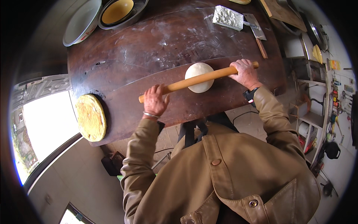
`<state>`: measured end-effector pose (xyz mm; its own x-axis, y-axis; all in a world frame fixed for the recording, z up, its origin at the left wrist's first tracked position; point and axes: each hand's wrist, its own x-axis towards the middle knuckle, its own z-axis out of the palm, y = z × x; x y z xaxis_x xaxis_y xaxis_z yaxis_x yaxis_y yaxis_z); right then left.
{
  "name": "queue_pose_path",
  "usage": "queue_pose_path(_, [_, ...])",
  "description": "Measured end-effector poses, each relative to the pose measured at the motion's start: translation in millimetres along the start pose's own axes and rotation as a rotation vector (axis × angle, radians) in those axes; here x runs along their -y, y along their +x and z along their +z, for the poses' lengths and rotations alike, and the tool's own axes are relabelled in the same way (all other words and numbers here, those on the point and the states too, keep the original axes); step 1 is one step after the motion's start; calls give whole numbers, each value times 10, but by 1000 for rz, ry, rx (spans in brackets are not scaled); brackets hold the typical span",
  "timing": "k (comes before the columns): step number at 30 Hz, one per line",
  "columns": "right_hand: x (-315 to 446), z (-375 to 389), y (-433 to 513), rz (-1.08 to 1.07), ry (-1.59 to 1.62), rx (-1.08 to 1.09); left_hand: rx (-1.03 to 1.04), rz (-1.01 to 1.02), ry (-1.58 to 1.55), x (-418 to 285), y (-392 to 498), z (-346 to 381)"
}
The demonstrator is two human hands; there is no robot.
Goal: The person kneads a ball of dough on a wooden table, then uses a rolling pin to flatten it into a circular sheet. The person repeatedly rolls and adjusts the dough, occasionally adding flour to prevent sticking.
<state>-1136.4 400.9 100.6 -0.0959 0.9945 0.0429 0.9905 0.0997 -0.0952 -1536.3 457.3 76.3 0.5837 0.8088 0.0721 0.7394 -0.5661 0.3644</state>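
A long wooden rolling pin point(201, 78) lies slantwise across a round, flattened piece of white dough point(199, 67) on the dark wooden table. My left hand point(155, 100) holds the pin near its left end, fingers laid over the wood. Near the other end, my right hand point(245, 72) curls around the pin, which pokes out a little past it. Part of the dough is hidden beneath the pin; its edges show on both sides.
A round yellow flatbread point(91, 117) sits at the table's left edge. Farther back are a flour-filled scoop point(228, 17), a cleaver point(258, 35), a white basin point(82, 23) and a metal basin holding a yellow bowl point(117, 11). Flour dusts the wooden table point(145, 53).
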Motion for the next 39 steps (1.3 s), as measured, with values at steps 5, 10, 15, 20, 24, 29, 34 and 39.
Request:
queue_pose_path(5, [-62,313,97,34,26,65,196,-304,79,35,758,468])
queue_pose_path(10, [-71,411,194,101,26,3,-167,-153,96,175,1040,624])
queue_pose_path(15, [96,242,117,182,40,300,146,-49,-81,55,543,475])
queue_pose_path(20, [-73,548,365,248,272,-118,-217,31,144,252,933,586])
queue_pose_path(24, [-74,626,444,321,193,-153,-116,98,262,497,1020,688])
queue_pose_path(29, [2,293,139,265,336,215,185,127,321,599,859,802])
queue_pose_path(34, [-212,600,635,258,-41,-285,-89,106,281,581,1644,779])
queue_pose_path(39, [-8,461,394,243,139,23,120,-35,224,190,1339,587])
